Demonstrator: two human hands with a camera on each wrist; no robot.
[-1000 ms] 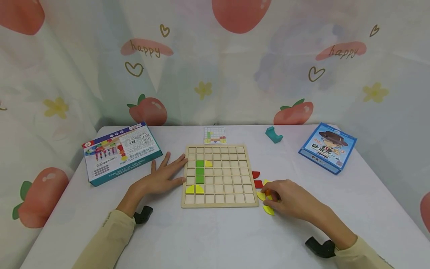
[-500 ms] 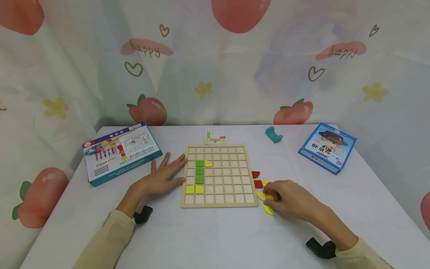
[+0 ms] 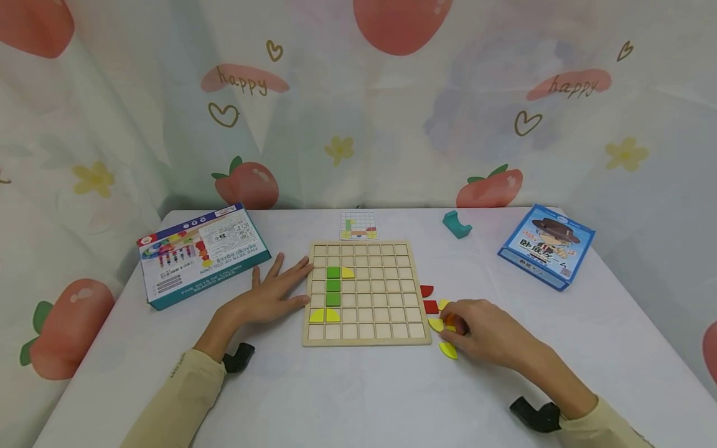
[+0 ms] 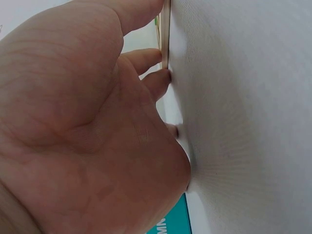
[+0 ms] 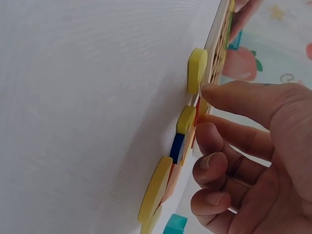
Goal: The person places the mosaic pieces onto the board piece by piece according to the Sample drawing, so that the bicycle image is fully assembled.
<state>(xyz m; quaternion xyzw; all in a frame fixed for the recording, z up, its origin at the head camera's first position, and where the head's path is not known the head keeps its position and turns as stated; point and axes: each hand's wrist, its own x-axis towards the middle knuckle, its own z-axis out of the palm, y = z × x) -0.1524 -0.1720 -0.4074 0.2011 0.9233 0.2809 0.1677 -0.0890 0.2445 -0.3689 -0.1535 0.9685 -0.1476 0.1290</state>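
**Little Had Stirred Beside the Gridded Board (image 3: 381, 298)**

The right hand's (image 3: 484, 330) fingers were bent, thumb and index a small gap apart among the loose pieces; from either angle I could not tell whether they gripped one. The left hand (image 3: 271, 297) held nothing, its fingers spread and nearly straight, touching the board's left edge. Both hands sat much as they had a second earlier.

Near the right hand lay thin, flat shapes: curved yellow pieces (image 3: 448, 350), a red square (image 3: 431, 307), a rounded red piece (image 3: 427, 290). On the pale board, three green squares (image 3: 333, 285) formed a column, with yellow quarter-rounds (image 3: 317, 315) nearby. Beyond lay a printed card (image 3: 358, 226) on white cloth (image 3: 336, 398).
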